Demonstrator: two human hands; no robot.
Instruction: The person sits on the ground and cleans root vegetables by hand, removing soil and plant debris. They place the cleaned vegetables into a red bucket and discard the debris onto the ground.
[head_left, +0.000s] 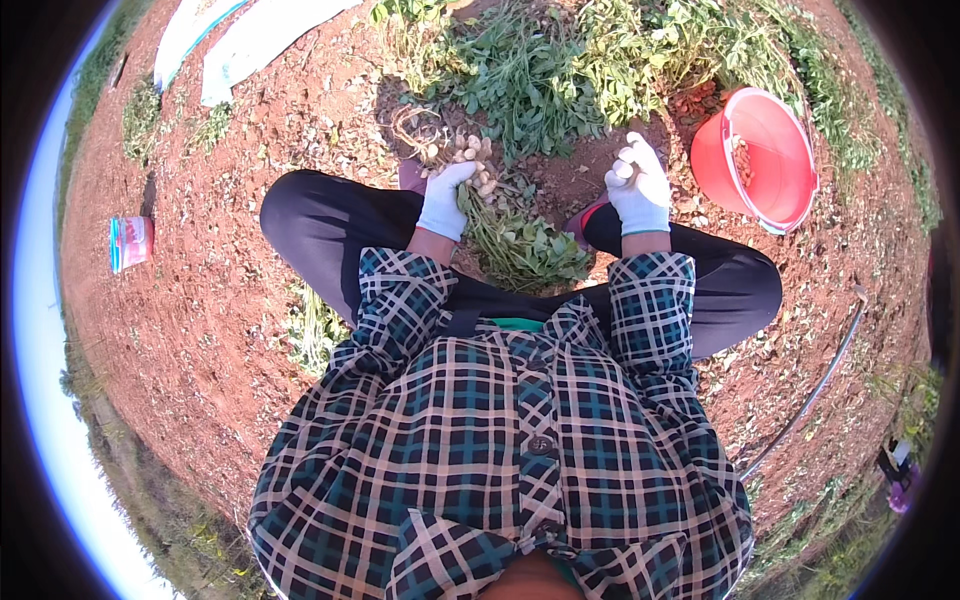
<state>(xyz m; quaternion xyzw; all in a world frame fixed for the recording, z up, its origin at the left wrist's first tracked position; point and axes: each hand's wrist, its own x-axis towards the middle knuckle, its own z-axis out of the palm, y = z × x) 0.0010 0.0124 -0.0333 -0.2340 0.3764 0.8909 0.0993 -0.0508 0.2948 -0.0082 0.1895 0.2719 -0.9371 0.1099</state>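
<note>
My left hand (448, 196), in a white glove, is closed around the stems of an uprooted peanut plant (531, 255). Its pale pods (480, 161) and roots stick out past my fingers, and its green leaves hang down between my legs. My right hand (637, 184), gloved too, is raised to the right with the fingers curled; whether a pod lies in them I cannot tell. Just right of that hand a red bucket (707, 159) stands tilted towards me, with some peanuts (742, 160) inside.
Pulled peanut plants (525, 75) lie heaped on the soil ahead. White sheets or sacks (247, 52) are spread at the upper left. A small container (131, 242) stands far left. A long-handled tool (814, 394) lies at the right. Dry leaves litter the reddish ground.
</note>
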